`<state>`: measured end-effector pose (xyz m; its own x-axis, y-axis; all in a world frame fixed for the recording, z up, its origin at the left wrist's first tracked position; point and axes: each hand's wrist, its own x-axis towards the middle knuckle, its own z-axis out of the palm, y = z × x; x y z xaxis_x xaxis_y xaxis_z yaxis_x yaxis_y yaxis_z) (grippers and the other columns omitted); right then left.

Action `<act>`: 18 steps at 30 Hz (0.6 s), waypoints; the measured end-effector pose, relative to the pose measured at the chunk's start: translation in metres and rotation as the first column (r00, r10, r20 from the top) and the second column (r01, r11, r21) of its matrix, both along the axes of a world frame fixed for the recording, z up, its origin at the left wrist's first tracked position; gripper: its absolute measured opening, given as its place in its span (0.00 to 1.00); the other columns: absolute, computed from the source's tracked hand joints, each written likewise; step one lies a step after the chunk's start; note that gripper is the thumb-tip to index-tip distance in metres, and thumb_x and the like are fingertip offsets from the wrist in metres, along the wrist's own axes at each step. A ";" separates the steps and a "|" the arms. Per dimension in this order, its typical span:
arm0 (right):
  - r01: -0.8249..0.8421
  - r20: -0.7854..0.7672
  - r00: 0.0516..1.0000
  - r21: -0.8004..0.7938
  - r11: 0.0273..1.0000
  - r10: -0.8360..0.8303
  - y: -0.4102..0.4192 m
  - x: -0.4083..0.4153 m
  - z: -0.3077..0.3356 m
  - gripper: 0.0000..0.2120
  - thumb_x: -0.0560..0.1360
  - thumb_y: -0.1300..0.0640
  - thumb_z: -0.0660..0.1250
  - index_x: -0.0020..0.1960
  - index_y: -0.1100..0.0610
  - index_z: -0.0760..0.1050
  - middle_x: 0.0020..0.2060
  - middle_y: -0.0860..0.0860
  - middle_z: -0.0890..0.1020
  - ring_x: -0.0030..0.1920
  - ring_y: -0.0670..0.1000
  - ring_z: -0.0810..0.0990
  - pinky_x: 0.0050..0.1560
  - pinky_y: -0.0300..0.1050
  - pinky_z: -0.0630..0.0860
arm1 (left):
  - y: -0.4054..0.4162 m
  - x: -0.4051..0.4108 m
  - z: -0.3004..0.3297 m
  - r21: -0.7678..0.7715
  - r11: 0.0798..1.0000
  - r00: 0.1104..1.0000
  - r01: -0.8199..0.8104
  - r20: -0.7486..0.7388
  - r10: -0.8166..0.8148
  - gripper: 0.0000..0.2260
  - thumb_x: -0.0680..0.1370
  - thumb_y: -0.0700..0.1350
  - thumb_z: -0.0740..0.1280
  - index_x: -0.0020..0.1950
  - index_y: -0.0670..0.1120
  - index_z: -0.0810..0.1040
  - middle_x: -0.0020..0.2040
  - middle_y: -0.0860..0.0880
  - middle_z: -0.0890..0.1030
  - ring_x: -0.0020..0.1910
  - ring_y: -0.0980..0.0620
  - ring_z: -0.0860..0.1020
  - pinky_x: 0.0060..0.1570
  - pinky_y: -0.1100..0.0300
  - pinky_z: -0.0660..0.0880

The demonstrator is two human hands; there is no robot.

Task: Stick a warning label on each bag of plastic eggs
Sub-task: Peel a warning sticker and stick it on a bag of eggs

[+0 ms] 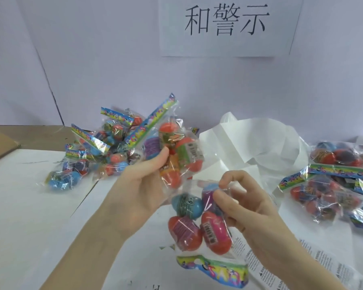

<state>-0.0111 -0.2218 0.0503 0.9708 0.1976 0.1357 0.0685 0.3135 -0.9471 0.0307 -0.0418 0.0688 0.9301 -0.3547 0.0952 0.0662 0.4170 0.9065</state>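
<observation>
Now | left grip (140, 185) clamps bag (172, 151) | right grip (245, 208) pinches lower bag (199, 227) | white tabletop (29, 216)

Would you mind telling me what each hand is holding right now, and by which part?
The left hand grips one bag of eggs by its lower body. The right hand pinches a second bag at its upper plastic, header card hanging downward.
</observation>
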 end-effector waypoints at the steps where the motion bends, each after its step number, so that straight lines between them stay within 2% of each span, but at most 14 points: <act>1: 0.001 0.010 1.000 -0.006 1.000 -0.001 0.000 0.001 0.000 0.06 0.65 0.58 0.71 0.35 0.52 0.74 0.32 0.48 0.81 0.26 0.44 0.77 0.26 0.32 0.71 | -0.002 0.000 0.000 -0.046 0.999 0.999 0.021 -0.040 -0.023 0.08 0.69 0.47 0.71 0.46 0.50 0.86 0.47 0.50 0.85 0.47 0.51 0.84 0.44 0.51 0.81; 3: -0.006 0.023 1.000 -0.006 1.000 0.006 -0.001 0.001 0.000 0.11 0.66 0.61 0.75 0.32 0.50 0.76 0.32 0.47 0.81 0.26 0.45 0.78 0.26 0.33 0.72 | -0.004 0.000 0.001 -0.070 0.997 0.995 -0.018 -0.094 0.011 0.10 0.65 0.41 0.73 0.45 0.46 0.86 0.45 0.45 0.85 0.41 0.50 0.84 0.37 0.56 0.80; 4: -0.007 0.023 1.000 0.001 1.000 0.007 -0.001 0.002 -0.001 0.09 0.64 0.61 0.73 0.31 0.50 0.77 0.33 0.47 0.82 0.27 0.46 0.79 0.26 0.34 0.73 | -0.006 0.001 -0.001 -0.049 0.995 0.987 -0.087 -0.142 0.079 0.11 0.63 0.42 0.72 0.44 0.44 0.86 0.44 0.44 0.85 0.39 0.49 0.84 0.35 0.58 0.80; 6: -0.019 0.026 0.999 -0.006 1.000 0.020 -0.002 0.002 -0.002 0.05 0.59 0.58 0.74 0.31 0.51 0.79 0.42 0.48 0.85 0.31 0.51 0.82 0.28 0.39 0.77 | -0.008 0.002 -0.004 -0.006 0.983 0.963 -0.186 -0.201 0.181 0.08 0.65 0.43 0.69 0.39 0.44 0.86 0.39 0.45 0.85 0.37 0.51 0.84 0.32 0.61 0.79; 8: -0.016 0.019 1.000 -0.048 0.999 0.016 -0.001 0.002 -0.003 0.08 0.57 0.55 0.79 0.32 0.52 0.82 0.51 0.48 0.84 0.37 0.54 0.85 0.34 0.46 0.81 | -0.008 0.003 -0.006 0.017 0.972 0.950 -0.234 -0.209 0.232 0.07 0.67 0.43 0.68 0.34 0.45 0.85 0.35 0.47 0.84 0.35 0.53 0.84 0.28 0.63 0.78; 9: -0.017 0.015 1.000 -0.062 0.998 0.018 -0.001 0.002 -0.003 0.09 0.55 0.55 0.81 0.32 0.52 0.83 0.51 0.49 0.84 0.39 0.54 0.85 0.36 0.46 0.81 | -0.008 0.004 -0.007 0.022 0.965 0.941 -0.261 -0.218 0.260 0.07 0.67 0.43 0.68 0.33 0.45 0.85 0.35 0.48 0.84 0.35 0.53 0.84 0.28 0.64 0.77; 10: -0.027 0.011 1.000 -0.058 0.998 0.028 -0.001 0.001 -0.002 0.10 0.54 0.53 0.80 0.32 0.54 0.83 0.49 0.50 0.84 0.39 0.52 0.85 0.35 0.44 0.81 | -0.007 0.006 -0.011 0.028 0.959 0.933 -0.283 -0.224 0.282 0.06 0.66 0.43 0.68 0.33 0.45 0.85 0.35 0.47 0.85 0.36 0.52 0.84 0.28 0.64 0.77; 13: -0.034 -0.034 0.999 -0.017 0.999 0.033 0.001 0.000 0.000 0.14 0.57 0.46 0.78 0.30 0.57 0.83 0.36 0.51 0.85 0.34 0.48 0.84 0.31 0.36 0.78 | -0.006 0.007 -0.015 0.036 0.953 0.923 -0.302 -0.240 0.301 0.05 0.65 0.44 0.69 0.33 0.46 0.86 0.37 0.48 0.85 0.36 0.52 0.84 0.28 0.64 0.77; 15: -0.008 -0.096 0.995 -0.017 1.000 0.007 0.002 0.001 0.000 0.16 0.61 0.46 0.78 0.27 0.59 0.81 0.31 0.52 0.84 0.32 0.48 0.83 0.30 0.35 0.77 | -0.005 0.008 -0.017 0.041 0.959 0.932 -0.279 -0.229 0.281 0.06 0.65 0.44 0.69 0.36 0.45 0.86 0.40 0.47 0.85 0.37 0.51 0.84 0.29 0.63 0.78; 18: 0.025 -0.184 0.982 -0.051 0.998 -0.034 0.003 0.003 -0.002 0.17 0.60 0.48 0.71 0.22 0.61 0.76 0.33 0.61 0.81 0.34 0.53 0.83 0.33 0.38 0.79 | 0.000 0.010 -0.019 -0.001 0.961 0.941 -0.277 -0.204 0.271 0.06 0.66 0.43 0.69 0.36 0.45 0.86 0.42 0.45 0.85 0.40 0.49 0.84 0.31 0.61 0.79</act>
<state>-0.0082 -0.2189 0.0478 0.9838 0.1705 -0.0556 -0.1005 0.2672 -0.9584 0.0405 -0.0422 0.0499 0.9918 -0.0835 -0.0967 0.1248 0.4705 0.8735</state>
